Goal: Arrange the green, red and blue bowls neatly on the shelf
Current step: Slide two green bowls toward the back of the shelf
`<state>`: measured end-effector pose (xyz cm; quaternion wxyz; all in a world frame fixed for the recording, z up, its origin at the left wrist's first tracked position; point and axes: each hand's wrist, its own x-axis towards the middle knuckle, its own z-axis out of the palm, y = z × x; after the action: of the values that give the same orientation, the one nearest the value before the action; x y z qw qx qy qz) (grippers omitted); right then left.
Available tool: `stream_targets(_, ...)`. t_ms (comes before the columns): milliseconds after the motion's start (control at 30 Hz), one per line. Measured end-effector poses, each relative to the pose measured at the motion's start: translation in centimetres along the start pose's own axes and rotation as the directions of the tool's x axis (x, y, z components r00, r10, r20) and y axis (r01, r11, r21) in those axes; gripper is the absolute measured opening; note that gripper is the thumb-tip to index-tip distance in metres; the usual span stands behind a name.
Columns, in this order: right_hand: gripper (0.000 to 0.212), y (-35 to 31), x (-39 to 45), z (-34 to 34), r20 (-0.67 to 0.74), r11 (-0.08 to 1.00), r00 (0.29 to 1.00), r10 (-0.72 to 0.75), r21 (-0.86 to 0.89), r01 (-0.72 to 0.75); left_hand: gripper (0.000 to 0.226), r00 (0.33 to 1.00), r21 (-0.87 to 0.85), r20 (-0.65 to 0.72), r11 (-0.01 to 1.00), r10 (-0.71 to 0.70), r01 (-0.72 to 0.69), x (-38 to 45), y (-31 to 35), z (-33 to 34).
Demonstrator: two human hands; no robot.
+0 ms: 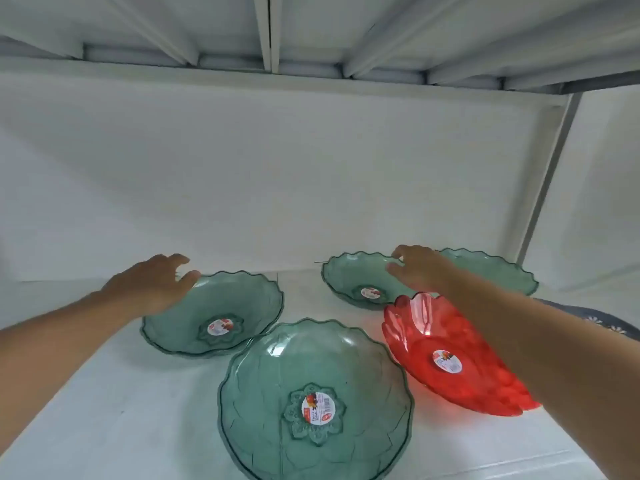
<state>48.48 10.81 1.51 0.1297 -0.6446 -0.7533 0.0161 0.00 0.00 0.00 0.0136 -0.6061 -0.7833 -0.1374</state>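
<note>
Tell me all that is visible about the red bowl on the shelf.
The red bowl is translucent, plastic by its look, with a scalloped, petal-like rim and a round paper sticker at its centre. It is empty and sits tilted, its near-right side lower, on the white shelf at the front right. Its far rim overlaps a green bowl behind it. The right forearm passes over it and hides its right edge; whether the arm touches it cannot be told.

White wall (277, 174) behind, white shelf (104, 410) surface below, ribbed underside of upper shelf (311, 29) overhead (pale grey), grey metal post (547, 174) at right, soft even light
</note>
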Motion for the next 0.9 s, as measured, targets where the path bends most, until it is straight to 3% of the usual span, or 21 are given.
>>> stream_targets(167,0.058,1.6,-0.2,0.8,0.022,0.994,0.994,0.104,0.026,-0.105,0.066,0.987,0.045,0.153,0.998,-0.052,0.046,2.2,-0.8,2.0)
stream_targets(333,0.051,3.4,0.5,0.7,0.023,0.988,0.989,0.146,0.048,-0.147,0.026,0.971,-0.099,0.232,0.991,-0.063,0.088,4.5,-0.7,4.0)
stream_targets(467,0.053,4.6,1.7,0.8,0.067,0.979,0.982,0.177,0.09,-0.182,0.009,0.992,-0.162,0.109,0.983,-0.07,0.087,6.6,-0.6,4.5)
stream_targets(533,0.051,4.8,2.2,0.9,0.099,0.98,0.98,0.174,0.083,-0.182,0.011,0.994,-0.173,0.057,0.98,-0.095,0.103,7.5,-0.1,4.1)
stream_targets(800,0.01,4.6,3.7,2.5,0.169,0.975,0.968,0.186,0.093,-0.204,0.014,0.987,-0.243,0.01,0.957,-0.163,0.161,9.5,2.8,4.7)
stream_targets(900,0.013,4.3,4.2,2.8,0.169,0.967,0.966,0.194,0.134,-0.218,0.018,0.988,-0.244,0.005,0.958,-0.152,0.149,9.4,3.8,4.7)
